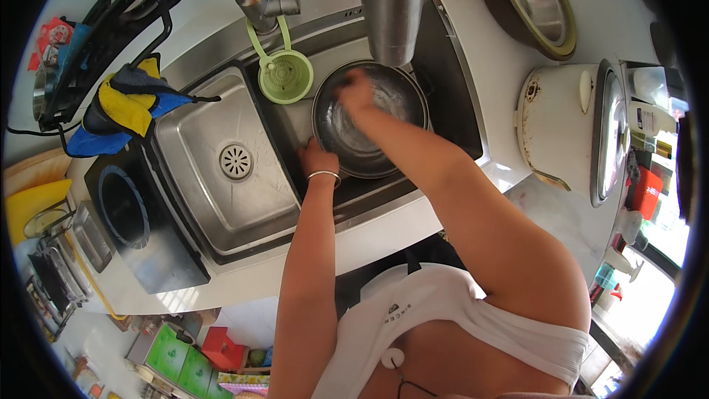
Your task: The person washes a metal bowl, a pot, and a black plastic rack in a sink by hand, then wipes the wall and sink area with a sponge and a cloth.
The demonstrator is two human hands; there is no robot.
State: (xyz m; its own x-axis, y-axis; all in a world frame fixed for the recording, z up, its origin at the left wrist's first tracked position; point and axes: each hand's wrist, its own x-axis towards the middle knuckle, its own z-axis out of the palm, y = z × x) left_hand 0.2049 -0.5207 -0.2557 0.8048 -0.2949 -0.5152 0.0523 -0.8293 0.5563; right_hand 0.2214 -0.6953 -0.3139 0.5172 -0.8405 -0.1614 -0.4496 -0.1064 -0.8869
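Right hand point(354, 94) blurred inside pot point(399, 96), fingers indistinct.

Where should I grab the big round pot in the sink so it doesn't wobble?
Probably the rim on its left side, coming over the divider from the empty basin. The pot sits tilted in the right basin, its opening facing up. The left hand already grips that left rim, while the right hand is inside. No handle shows from here.

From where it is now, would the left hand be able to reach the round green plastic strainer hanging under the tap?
Probably yes: the left hand grips the dark pot's rim, and the green strainer hangs just beyond, nothing between.
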